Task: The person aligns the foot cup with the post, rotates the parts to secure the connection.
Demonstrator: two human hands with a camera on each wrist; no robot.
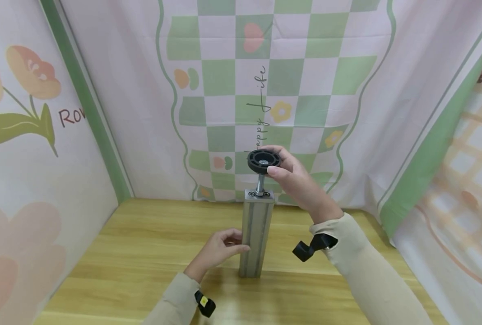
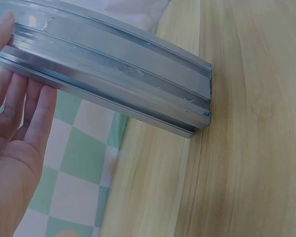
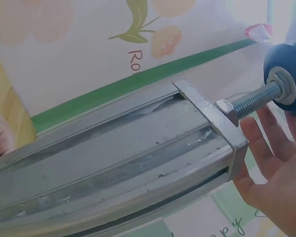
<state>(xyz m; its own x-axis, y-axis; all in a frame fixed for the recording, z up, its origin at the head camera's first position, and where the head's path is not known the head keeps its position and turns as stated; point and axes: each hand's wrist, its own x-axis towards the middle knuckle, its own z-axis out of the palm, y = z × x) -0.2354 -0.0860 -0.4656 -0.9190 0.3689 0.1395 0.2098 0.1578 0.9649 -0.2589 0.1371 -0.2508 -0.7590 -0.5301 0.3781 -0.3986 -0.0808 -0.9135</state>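
An aluminium profile [image 1: 257, 234] stands upright on the wooden table, a metal end plate [image 1: 259, 195] fixed to its top with screws. From that plate rises a levelling foot with a threaded rod [image 3: 259, 100], a nut [image 3: 227, 112] and a round black base [image 1: 264, 161] facing up. My right hand [image 1: 291, 178] holds the black base by its rim, thumb at the near side and fingers behind. Lower down, my left hand [image 1: 218, 248] steadies the profile between thumb and fingers. In the left wrist view, the profile's lower end [image 2: 202, 98] meets the table.
The wooden table [image 1: 151, 253] runs under both arms. A curtain with green and white checks [image 1: 216, 76] hangs behind it, and printed curtains [image 1: 17, 180] close off the left and right sides. Black wrist mounts [image 1: 314, 246] are strapped over both sleeves.
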